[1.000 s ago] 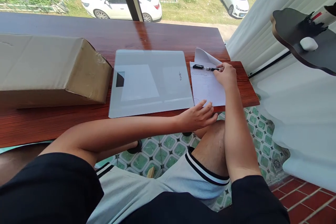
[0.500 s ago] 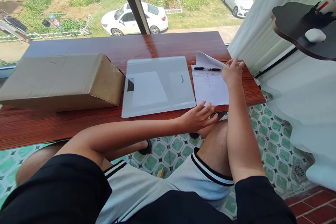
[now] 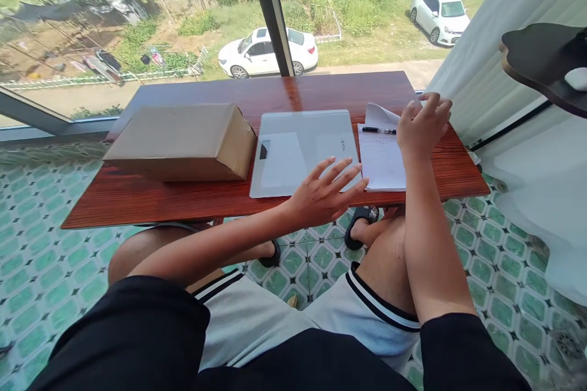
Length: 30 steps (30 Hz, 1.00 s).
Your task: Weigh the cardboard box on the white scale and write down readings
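Observation:
My left hand (image 3: 323,192) is open, fingers spread, above the front right corner of a flat glass scale (image 3: 298,156) with a small dark display. Whether its fingertips touch the glass I cannot tell. Over the right edge of a spiral notebook (image 3: 383,168) is my right hand (image 3: 424,125), fingers apart and nothing visible in it. The notebook lies open with its upper sheet turned back and curling at the top. A black pen (image 3: 378,131) rests across it near the spiral binding. The hand and wrist hide the notebook's right side.
A closed cardboard box (image 3: 178,140) stands left of the scale on the reddish wooden table (image 3: 151,204). Behind is a window with a dark frame post (image 3: 273,12). To the right are a white curtain (image 3: 463,55) and a dark wavy-edged shelf (image 3: 536,61).
The view has shifted, showing more on the left. My left hand has risen from the table's front edge towards the scale, fingers spreading. My right hand's fingers have opened and lifted from the notebook's edge.

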{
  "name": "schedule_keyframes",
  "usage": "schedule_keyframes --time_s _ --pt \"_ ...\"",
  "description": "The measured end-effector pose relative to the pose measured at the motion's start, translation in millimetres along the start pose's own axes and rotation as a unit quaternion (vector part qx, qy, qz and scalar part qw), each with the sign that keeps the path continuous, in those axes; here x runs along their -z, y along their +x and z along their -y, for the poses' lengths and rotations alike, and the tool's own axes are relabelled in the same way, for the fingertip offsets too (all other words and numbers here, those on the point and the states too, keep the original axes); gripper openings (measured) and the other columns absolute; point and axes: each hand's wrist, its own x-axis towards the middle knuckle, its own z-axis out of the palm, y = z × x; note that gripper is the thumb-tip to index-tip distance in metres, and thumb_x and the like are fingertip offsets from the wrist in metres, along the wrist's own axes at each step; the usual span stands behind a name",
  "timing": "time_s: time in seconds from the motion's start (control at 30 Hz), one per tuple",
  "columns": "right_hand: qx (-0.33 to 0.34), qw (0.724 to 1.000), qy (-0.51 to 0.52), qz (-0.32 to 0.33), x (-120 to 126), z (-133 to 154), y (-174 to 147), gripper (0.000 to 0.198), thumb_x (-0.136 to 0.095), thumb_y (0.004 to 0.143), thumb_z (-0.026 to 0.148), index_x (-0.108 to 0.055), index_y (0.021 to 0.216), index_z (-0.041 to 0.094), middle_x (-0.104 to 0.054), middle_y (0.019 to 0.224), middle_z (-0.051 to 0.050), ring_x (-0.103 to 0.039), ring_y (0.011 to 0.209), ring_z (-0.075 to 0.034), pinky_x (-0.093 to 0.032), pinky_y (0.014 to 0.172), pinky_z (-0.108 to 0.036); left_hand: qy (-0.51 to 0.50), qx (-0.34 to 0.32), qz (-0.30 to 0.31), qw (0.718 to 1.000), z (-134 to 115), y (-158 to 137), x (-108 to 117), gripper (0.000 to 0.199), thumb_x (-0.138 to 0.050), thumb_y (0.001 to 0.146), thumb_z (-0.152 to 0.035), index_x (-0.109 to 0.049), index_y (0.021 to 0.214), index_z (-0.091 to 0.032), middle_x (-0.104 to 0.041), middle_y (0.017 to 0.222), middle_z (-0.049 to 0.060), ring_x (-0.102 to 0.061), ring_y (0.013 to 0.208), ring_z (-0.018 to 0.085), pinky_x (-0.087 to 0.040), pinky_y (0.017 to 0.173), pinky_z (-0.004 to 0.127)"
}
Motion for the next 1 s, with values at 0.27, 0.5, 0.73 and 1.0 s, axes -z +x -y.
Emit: schedule_keyframes --time_s 0.27,0.5,0.73,1.0 --pt "0.04 0.997 0.04 0.049 9.6 60.3 -17.7 0.028 -0.042 0.097 0.03 -0.058 0.115 0.018 -0.055 0.12 -0.018 -0.054 0.119 -0.035 -0.045 0.099 -0.058 0.04 0.199 -0.031 0.979 57.3 -45.7 39.9 0.042 -0.054 0.094 -0.027 -0.061 0.135 -0.025 -0.066 0.137 0.01 -0.057 0.131 0.031 -0.042 0.109 0.049" --pt "0.104 0.991 0.047 0.065 -5.0 84.7 -36.8 0.029 -0.041 0.097 0.034 -0.061 0.114 0.019 -0.058 0.121 -0.017 -0.056 0.115 -0.034 -0.045 0.098 -0.054 0.09 0.44 -0.136 0.883 118.1 -91.1 92.8 0.037 -0.058 0.09 -0.031 -0.065 0.126 -0.029 -0.064 0.134 0.009 -0.053 0.132 0.036 -0.037 0.113 0.06" --pt "0.159 0.982 0.038 0.089 -17.1 94.9 -49.3 0.033 -0.041 0.097 0.036 -0.063 0.114 0.018 -0.059 0.12 -0.019 -0.056 0.111 -0.034 -0.045 0.096 -0.052 0.12 0.512 -0.189 0.829 161.7 -156.2 107.1 0.036 -0.043 0.097 -0.04 -0.06 0.126 -0.027 -0.063 0.131 0.003 -0.053 0.129 0.026 -0.037 0.114 0.055" --pt "0.199 0.97 0.085 0.107 -15.5 113.4 -70.1 0.029 -0.042 0.096 0.037 -0.062 0.111 0.021 -0.062 0.117 -0.017 -0.059 0.113 -0.034 -0.044 0.103 -0.057 0.11 0.586 -0.253 0.762 182.4 -201.2 112.7 0.028 -0.051 0.09 -0.029 -0.069 0.111 -0.027 -0.071 0.115 0.007 -0.062 0.118 0.029 -0.047 0.107 0.051"
